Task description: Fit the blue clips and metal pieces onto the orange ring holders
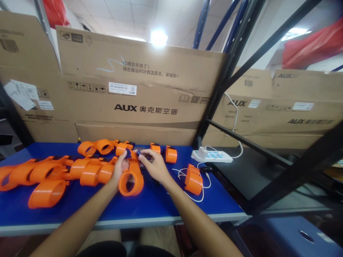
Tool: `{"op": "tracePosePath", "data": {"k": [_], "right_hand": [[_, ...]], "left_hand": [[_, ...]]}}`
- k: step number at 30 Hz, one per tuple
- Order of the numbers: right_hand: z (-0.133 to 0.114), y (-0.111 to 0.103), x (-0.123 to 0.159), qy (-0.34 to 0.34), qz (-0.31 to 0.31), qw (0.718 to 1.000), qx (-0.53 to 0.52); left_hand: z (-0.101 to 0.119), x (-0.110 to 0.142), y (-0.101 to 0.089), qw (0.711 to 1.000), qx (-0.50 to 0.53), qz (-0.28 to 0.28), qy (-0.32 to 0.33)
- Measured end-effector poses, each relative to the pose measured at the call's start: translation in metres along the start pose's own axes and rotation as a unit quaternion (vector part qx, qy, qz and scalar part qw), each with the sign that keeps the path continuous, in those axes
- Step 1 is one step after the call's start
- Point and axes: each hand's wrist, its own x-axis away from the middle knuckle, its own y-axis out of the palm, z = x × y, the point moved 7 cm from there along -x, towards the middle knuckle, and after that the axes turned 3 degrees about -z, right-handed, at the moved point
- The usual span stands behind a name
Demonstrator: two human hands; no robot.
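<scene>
My left hand (119,167) is closed around the upper part of an orange plastic ring-shaped piece (132,178) that lies on the blue table (150,203). My right hand (154,165) pinches a small dark part (138,153) at the top of the same piece, fingertips pressed together. Both hands meet over the middle of the table.
Several more orange ring pieces (50,171) lie in rows to the left. Smaller orange pieces (170,154) and another (193,179) sit to the right with a white cable (182,175). A white power strip (211,155) lies by the black rack post (214,103). Cardboard boxes (139,92) wall the back.
</scene>
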Motion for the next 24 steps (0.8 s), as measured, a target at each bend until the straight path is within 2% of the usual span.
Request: {"op": "tracePosePath", "data": {"k": [3,9,13,16,20,24], "right_hand": [[0.011,0.009,0.000,0.006,-0.027,0.999,-0.034],[0.027,0.005,0.007,0.014,-0.018,0.999,-0.031],[0.026,-0.008,0.012,-0.004,0.032,0.999,-0.014],[0.020,-0.013,0.014,-0.032,0.042,0.999,-0.005],[0.012,-0.014,0.016,-0.055,0.042,0.997,0.029],[0.010,-0.014,0.017,-0.060,0.045,0.996,0.050]], "left_hand": [[0.003,0.001,0.001,1.000,0.007,-0.002,0.009],[-0.005,0.003,-0.003,0.999,-0.013,0.025,-0.018],[0.000,0.000,-0.013,0.995,-0.056,0.061,0.048],[0.006,0.000,-0.022,0.988,-0.070,0.089,0.108],[0.006,-0.001,-0.032,0.984,-0.072,0.111,0.119],[0.007,0.000,-0.031,0.982,-0.086,0.107,0.130]]}}
